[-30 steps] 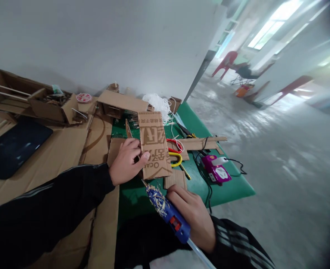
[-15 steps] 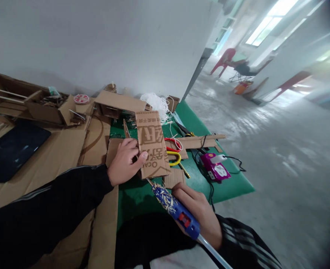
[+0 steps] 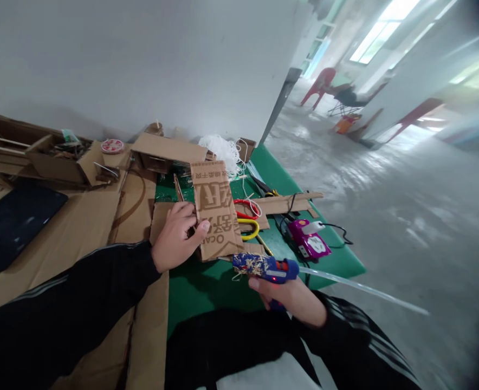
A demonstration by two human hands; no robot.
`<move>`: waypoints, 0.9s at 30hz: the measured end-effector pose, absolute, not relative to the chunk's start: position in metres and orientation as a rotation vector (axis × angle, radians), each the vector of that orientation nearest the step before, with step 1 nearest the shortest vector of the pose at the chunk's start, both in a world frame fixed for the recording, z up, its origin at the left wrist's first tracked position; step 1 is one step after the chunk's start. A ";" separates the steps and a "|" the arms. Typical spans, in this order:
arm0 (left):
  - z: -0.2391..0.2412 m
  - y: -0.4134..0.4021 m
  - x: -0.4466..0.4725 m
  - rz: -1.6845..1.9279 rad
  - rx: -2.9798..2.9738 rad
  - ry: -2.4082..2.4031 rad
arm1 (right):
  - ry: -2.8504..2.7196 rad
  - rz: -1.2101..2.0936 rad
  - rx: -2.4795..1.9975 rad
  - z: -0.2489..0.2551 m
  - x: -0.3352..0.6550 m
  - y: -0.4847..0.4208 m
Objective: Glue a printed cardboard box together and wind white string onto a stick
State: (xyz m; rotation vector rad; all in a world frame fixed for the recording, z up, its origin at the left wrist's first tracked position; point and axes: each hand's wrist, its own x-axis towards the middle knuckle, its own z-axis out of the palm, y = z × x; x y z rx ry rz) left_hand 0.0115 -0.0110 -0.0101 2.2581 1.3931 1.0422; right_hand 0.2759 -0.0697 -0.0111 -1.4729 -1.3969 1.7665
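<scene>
Cardboard (image 3: 215, 203) between hands (image 3: 176, 238) (image 3: 298, 300), glue gun (image 3: 266, 267) perhaps touching

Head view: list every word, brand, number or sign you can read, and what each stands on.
"干爽": printed cardboard piece, small upper row.
"舒": same piece, large, lower down.
"CA": same piece, near its bottom edge; neighbouring letters unclear.
Too small or blurred: its other print, and any markings on the purple power strip and glue gun.

We note our left hand (image 3: 175, 238) knuckles up, fingers (image 3: 185, 209) bent, thumb (image 3: 200, 233) stretched rightward; left forearm (image 3: 89, 287) slants upward. Our right hand (image 3: 290, 298) (the nearer one) curls in a grip, right forearm (image 3: 355, 336) angled inward.
</scene>
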 end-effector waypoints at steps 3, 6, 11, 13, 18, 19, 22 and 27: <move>-0.010 -0.011 0.012 1.037 2.263 1.391 | -1.313 1.884 -1.412 -0.018 0.280 -0.065; -0.009 -0.011 0.012 1.033 2.264 1.391 | -1.226 1.958 -1.371 -0.018 0.283 -0.062; -0.009 -0.011 0.013 1.031 2.249 1.408 | -1.139 1.967 -1.391 -0.011 0.289 -0.064; -0.009 -0.011 0.013 1.030 2.246 1.411 | -1.120 1.937 -1.418 -0.010 0.291 -0.066; -0.010 -0.010 0.013 1.020 2.245 1.410 | -1.103 1.850 -1.495 -0.007 0.295 -0.071; -0.010 -0.011 0.013 1.020 2.245 1.410 | -1.103 1.839 -1.512 -0.007 0.295 -0.072; -0.010 -0.011 0.013 1.023 2.246 1.413 | -1.088 1.833 -1.538 -0.007 0.298 -0.073; -0.009 -0.011 0.013 1.019 2.243 1.419 | -1.040 1.825 -1.508 -0.006 0.299 -0.075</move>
